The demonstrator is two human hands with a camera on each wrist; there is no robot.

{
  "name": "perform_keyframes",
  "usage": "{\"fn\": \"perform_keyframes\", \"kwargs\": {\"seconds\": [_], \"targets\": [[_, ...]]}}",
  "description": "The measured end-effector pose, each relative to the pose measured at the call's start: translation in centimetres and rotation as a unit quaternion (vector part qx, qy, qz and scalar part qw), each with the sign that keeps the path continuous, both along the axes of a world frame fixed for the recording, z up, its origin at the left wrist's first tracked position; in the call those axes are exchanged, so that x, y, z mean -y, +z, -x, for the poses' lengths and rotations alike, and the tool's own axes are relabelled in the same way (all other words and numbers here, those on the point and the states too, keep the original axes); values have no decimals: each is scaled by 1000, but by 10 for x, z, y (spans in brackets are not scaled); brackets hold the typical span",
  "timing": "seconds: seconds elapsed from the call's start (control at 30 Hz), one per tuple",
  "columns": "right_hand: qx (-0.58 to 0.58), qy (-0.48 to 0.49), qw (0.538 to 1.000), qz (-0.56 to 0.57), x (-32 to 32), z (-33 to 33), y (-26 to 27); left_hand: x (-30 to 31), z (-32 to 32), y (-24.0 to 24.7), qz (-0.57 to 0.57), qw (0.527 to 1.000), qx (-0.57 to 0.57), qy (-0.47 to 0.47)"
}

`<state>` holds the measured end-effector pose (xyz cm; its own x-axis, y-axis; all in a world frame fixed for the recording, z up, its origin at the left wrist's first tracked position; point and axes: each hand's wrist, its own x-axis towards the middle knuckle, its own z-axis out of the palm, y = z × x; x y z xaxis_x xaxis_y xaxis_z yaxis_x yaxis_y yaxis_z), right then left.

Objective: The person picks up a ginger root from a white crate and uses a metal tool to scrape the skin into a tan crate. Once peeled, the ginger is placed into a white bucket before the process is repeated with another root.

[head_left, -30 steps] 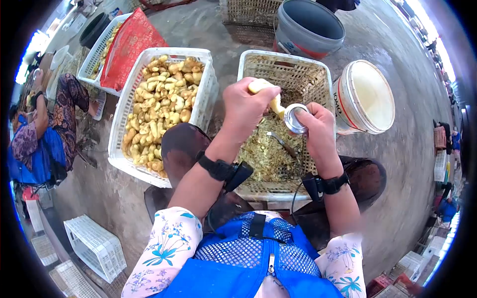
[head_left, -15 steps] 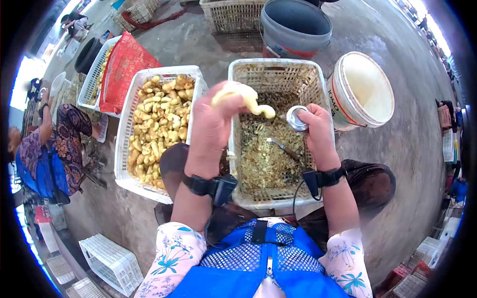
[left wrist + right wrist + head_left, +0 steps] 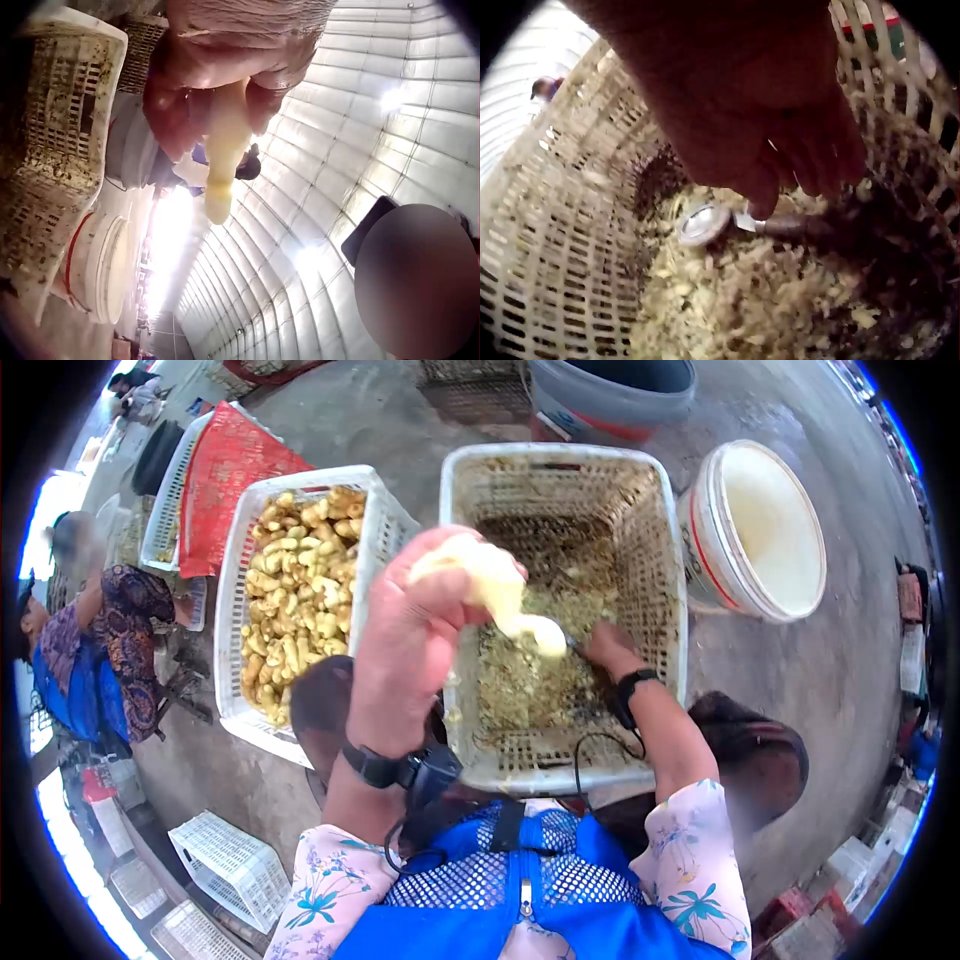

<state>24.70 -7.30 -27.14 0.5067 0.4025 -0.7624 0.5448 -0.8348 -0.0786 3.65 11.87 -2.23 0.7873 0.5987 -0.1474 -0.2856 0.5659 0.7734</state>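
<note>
Raised in front of the body, the left hand (image 3: 400,630) pinches a pale peeled ginger root (image 3: 500,585) between thumb and fingers; the root's knobbed end (image 3: 219,187) points down in the left wrist view. Low inside the dirty white basket (image 3: 455,490), the right hand (image 3: 608,650) reaches to the peelings (image 3: 525,685). In the right wrist view its fingers hang loosely, a fingertip at the knife (image 3: 784,226); whether it touches cannot be told. A round metal piece (image 3: 705,225) lies on the scraps beside the blade.
Left of the basket stands a white crate (image 3: 235,600) of ginger roots, with a red sack (image 3: 225,485) behind. A white bucket (image 3: 770,530) stands at the right, a grey bucket (image 3: 610,405) at the back. A seated person (image 3: 90,650) is at far left.
The right hand has gone down into the basket and let go of the round metal piece. The left hand has moved left from beside it, still with the root.
</note>
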Motion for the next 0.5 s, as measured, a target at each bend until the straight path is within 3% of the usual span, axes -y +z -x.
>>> {"fn": "perform_keyframes", "kwargs": {"seconds": [0.07,0.13,0.23,0.33,0.43,0.5], "targets": [[26,69,997,16,12,-1,-57,3,-3,3,48,999,12,-8],[8,74,997,12,16,4,-80,1,-4,4,43,999,-7,-3],[1,102,995,9,5,14,-52,2,-2,7,51,998,2,-25],[-8,65,998,-5,4,14,-48,1,-1,0,31,999,1,-17],[-37,19,987,-152,17,9,-68,0,4,5,9,1000,5,-18],[-99,-260,924,-262,14,13,-58,0,8,9,31,999,9,-36]]}}
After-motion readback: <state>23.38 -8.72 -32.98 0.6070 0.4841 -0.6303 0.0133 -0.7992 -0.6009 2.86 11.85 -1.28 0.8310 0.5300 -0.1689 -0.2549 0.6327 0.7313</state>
